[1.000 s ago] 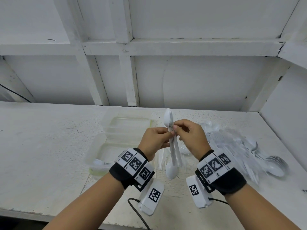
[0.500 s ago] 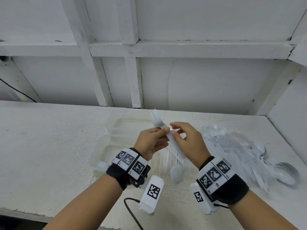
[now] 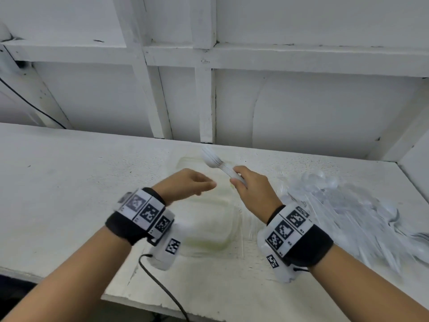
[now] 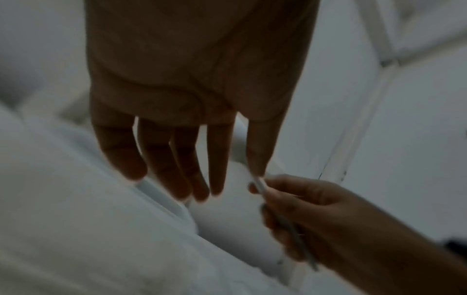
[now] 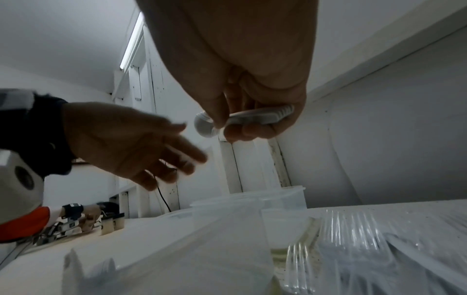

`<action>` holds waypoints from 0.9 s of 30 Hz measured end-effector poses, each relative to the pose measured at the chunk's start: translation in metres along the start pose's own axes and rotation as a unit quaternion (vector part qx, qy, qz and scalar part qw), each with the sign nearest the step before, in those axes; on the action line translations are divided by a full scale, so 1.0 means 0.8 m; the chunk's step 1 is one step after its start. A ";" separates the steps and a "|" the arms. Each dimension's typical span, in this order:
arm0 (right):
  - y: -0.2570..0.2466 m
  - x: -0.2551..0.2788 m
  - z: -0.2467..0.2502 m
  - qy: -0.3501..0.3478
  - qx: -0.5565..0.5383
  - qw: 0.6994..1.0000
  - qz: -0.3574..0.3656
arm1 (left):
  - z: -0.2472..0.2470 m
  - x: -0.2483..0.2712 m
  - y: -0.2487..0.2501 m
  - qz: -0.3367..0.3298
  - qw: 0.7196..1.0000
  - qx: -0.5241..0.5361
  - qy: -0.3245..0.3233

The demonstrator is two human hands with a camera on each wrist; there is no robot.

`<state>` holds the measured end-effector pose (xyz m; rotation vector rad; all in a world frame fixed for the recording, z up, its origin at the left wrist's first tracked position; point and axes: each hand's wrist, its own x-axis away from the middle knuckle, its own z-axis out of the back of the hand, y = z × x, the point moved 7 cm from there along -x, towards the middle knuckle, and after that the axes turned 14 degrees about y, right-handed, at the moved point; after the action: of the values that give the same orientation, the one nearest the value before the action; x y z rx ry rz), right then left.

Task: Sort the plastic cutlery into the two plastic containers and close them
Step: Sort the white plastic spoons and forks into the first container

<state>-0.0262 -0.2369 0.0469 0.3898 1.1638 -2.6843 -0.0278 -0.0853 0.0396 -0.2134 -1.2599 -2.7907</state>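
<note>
Bare table (image 3: 69, 182) lies left of the containers (image 3: 209, 228); a cutlery pile (image 3: 348, 205) crowds the right.

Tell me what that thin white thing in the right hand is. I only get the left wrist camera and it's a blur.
Observer: The right hand grips a nested stack of forks, and the head view shows the tines pointing away from the person.
Operator: Is a container open nearby?
Observer: Yes. The right wrist view shows a clear tub with no lid on it, beyond the hand.
Operator: Any cutlery still unsorted?
Observer: A big pile of cutlery lies on the table, to the right of that hand.
</note>
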 end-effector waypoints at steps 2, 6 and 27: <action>-0.004 -0.007 -0.016 -0.030 0.016 0.999 -0.004 | 0.031 -0.008 -0.027 -0.015 0.993 -0.120 0.016; -0.019 -0.012 -0.070 -0.124 0.078 0.989 0.027 | 0.080 -0.024 -0.085 0.035 0.974 -0.211 0.075; -0.018 0.035 -0.182 -0.367 0.116 0.922 0.052 | 0.062 -0.038 -0.152 0.169 0.983 0.010 0.070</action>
<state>-0.0327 -0.1221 -0.0477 -0.4851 0.5827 -2.4960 -0.0075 0.0326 -0.0224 -0.2027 -1.1017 -2.4574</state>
